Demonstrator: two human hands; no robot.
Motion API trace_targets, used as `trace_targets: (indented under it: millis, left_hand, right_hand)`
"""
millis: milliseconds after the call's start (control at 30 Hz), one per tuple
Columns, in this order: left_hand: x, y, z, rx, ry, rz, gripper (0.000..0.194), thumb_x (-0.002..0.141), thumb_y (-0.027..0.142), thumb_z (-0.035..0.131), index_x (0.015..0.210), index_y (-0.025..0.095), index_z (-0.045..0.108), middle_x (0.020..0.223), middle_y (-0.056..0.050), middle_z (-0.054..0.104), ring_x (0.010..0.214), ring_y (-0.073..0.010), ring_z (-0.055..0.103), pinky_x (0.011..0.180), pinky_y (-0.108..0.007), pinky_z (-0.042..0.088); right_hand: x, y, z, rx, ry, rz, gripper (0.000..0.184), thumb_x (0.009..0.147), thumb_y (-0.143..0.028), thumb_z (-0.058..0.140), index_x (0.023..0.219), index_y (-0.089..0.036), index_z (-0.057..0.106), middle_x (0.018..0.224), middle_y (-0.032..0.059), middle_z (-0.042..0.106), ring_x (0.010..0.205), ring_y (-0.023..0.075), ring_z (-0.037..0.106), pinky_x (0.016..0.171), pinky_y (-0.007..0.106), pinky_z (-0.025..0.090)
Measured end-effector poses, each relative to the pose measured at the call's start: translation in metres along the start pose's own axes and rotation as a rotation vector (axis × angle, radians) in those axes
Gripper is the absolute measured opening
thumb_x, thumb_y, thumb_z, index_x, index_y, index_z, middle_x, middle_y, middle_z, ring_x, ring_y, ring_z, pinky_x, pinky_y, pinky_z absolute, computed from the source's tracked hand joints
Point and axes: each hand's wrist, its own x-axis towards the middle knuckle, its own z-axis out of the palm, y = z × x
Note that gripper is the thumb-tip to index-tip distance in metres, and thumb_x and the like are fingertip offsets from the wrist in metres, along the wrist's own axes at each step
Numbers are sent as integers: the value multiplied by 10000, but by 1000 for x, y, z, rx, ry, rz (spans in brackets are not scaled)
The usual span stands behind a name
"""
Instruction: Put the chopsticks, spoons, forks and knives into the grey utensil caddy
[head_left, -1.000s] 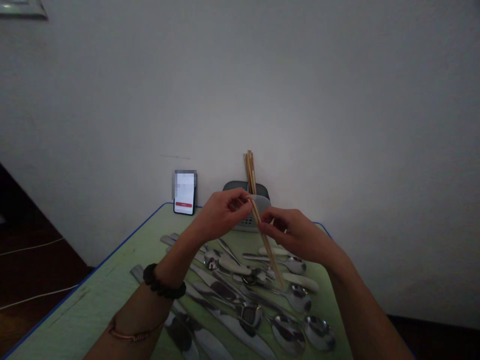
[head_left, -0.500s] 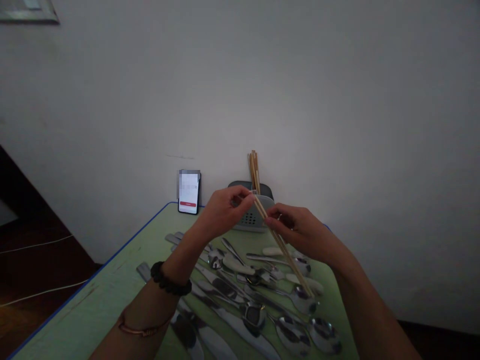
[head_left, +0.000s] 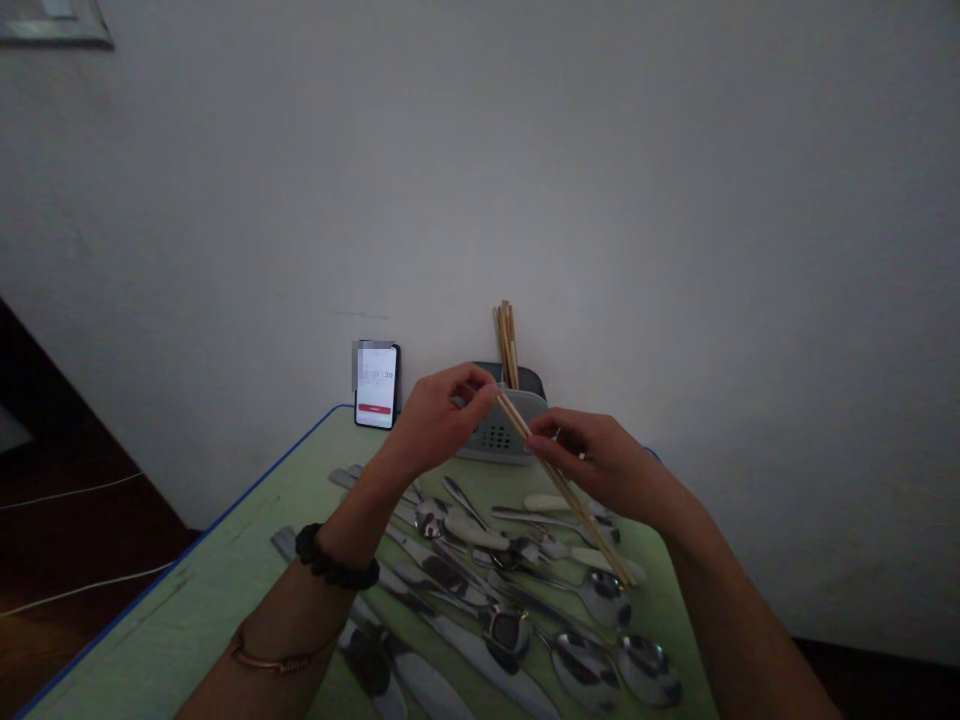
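A pair of wooden chopsticks (head_left: 574, 497) slants over the cutlery, upper ends to the left. My right hand (head_left: 592, 455) pinches them along their upper half between thumb and fingers. At their upper ends my left hand (head_left: 442, 415) is closed in a pinch, thumb against fingertips. Behind both hands stands a grey cutlery holder (head_left: 517, 455) with a perforated front, partly covered by my left hand. Several chopsticks (head_left: 506, 335) stand upright in it, leaning towards the wall. Below lie metal spoons (head_left: 600, 600), knives (head_left: 450, 625) and pale-handled pieces (head_left: 476, 530).
A phone (head_left: 376, 385) with a lit screen leans on the wall (head_left: 675, 250) at the table's back left. The pale green table (head_left: 180, 625) has a blue edge. White cables (head_left: 90, 590) run over the dark floor at left.
My left hand has shifted slightly left, with the upper ends of the chopsticks. Their lower ends have risen a little. My right hand keeps its grip.
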Motion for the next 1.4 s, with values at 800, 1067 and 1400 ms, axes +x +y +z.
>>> trace_targets:
  millis: [800, 1067, 1400]
  left_hand:
    - [3, -13, -10, 17, -227, 49, 235, 840, 360, 519, 817, 150, 623, 691, -12, 639, 627, -117, 578, 577, -226, 447]
    - [4, -12, -10, 7, -126, 18, 191, 786, 347, 597, 790, 156, 606, 699, -7, 646, 618, -117, 585, 556, -217, 448]
    - [3, -2, -8, -56, -17, 41, 179, 823, 336, 560, 821, 159, 589, 698, -11, 629, 631, -115, 593, 557, -210, 464]
  right_hand:
    - [4, 12, 4, -130, 191, -50, 189, 891, -264, 461, 875, -180, 630, 803, 53, 608, 706, 145, 550, 653, 266, 431]
    - [4, 12, 7, -69, 210, -28, 159, 867, -286, 497, 849, -184, 618, 793, 47, 624, 672, 139, 556, 607, 262, 450]
    - [5, 8, 5, -30, 228, 0, 150, 844, -293, 539, 854, -176, 633, 774, 38, 640, 658, 136, 547, 596, 260, 434]
